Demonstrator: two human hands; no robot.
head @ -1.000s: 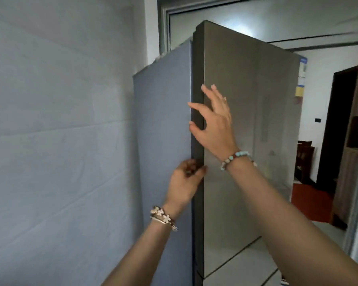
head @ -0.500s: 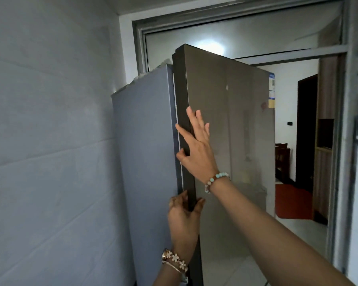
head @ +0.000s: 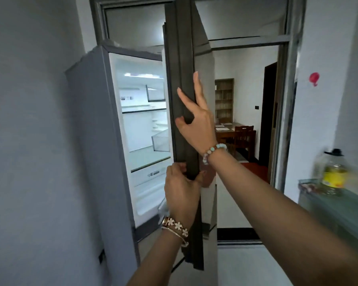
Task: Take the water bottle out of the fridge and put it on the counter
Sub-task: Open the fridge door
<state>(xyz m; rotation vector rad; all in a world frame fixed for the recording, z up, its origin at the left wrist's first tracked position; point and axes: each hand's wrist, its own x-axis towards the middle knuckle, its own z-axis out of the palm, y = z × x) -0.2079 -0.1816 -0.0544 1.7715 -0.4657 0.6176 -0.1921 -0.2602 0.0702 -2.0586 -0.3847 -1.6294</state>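
The grey fridge [head: 87, 124] stands against the left wall with its dark door [head: 181, 58] swung open, edge-on to me. My left hand [head: 181, 195] grips the door's edge low down. My right hand [head: 196, 118] holds the same edge higher up, thumb hooked around it and fingers stretched along the outer face. The lit white interior [head: 143, 124] shows glass shelves and a clear drawer. No water bottle is visible inside from here. The counter [head: 335, 205] is at the right.
A large bottle of yellow oil [head: 334, 172] stands on the counter at the right. Behind the door, a doorway opens onto a room with a wooden table and chair [head: 239, 135]. The left wall is close beside the fridge.
The fridge door has swung open from nearly closed, exposing the lit interior. Both hands stayed on the door's edge and moved with it. The view has shifted so the counter shows.
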